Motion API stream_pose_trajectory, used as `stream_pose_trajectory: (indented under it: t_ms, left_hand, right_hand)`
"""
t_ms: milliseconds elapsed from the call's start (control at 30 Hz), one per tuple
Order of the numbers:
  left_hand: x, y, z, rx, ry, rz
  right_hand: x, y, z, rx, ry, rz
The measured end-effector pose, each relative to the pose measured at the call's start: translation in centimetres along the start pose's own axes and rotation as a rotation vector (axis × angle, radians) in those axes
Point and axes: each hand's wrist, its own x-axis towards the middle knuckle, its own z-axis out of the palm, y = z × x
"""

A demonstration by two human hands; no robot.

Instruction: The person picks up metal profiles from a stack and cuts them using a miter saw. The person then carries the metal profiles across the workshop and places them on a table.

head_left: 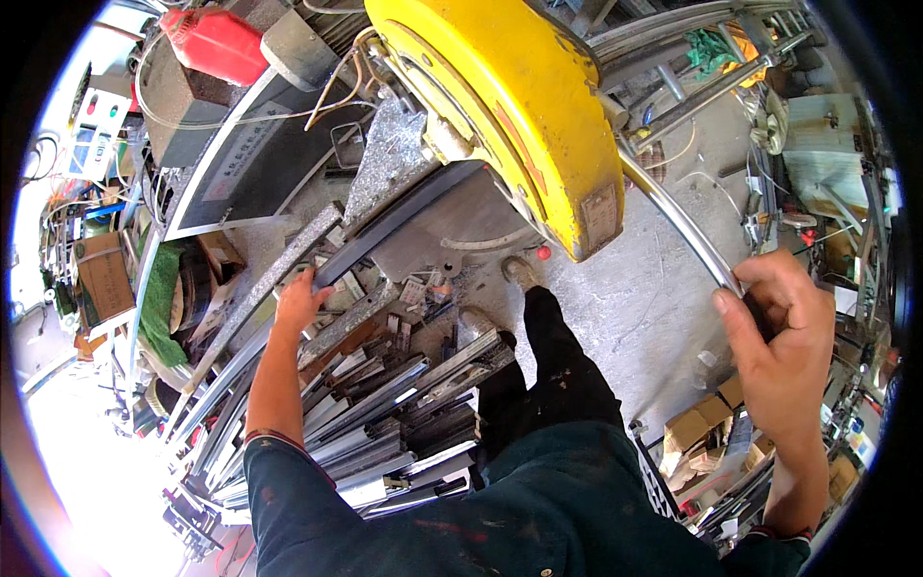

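Note:
A large yellow blade guard (553, 115) of a cut-off saw stands at the top middle. From its right side a shiny metal lever (687, 226) slopes down, and my right hand (786, 337) is closed round its dark end. My left hand (298, 303) grips a long dark metal bar (399, 223) lying along the saw's bed, fingers over its near end. The bar's far end runs under the guard's lower edge, where the blade is hidden. A speckled grey metal plate (389, 159) sits beside the bar.
Stacked metal profiles (385, 433) lie below my left arm. A red plastic container (213, 46) stands at the upper left, with a loose thin hose nearby. Cardboard boxes (700, 423) sit at the lower right. Metal tubes (716, 91) extend at the upper right.

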Motion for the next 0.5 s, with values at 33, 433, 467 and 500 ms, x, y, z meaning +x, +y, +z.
stream_pose_trajectory:
  t_ms: [33,433,467,500]
  left_hand:
    - [0.3,-0.1,0.3,-0.057,-0.122,-0.074]
    - [2.4,5.6,-0.8,-0.145,0.078,0.0]
    - [1.2,2.1,-0.3,-0.12,0.006,-0.037]
    - [0.0,-0.3,0.0,-0.097,-0.064,-0.083]
  right_hand:
    - [0.1,-0.1,-0.1,-0.021,-0.02,0.005]
    - [0.3,-0.5,-0.2,-0.039,-0.022,-0.024]
    - [0.2,-0.5,-0.5,-0.04,-0.031,0.005]
    - [0.3,-0.4,-0.4,-0.04,-0.026,0.0]
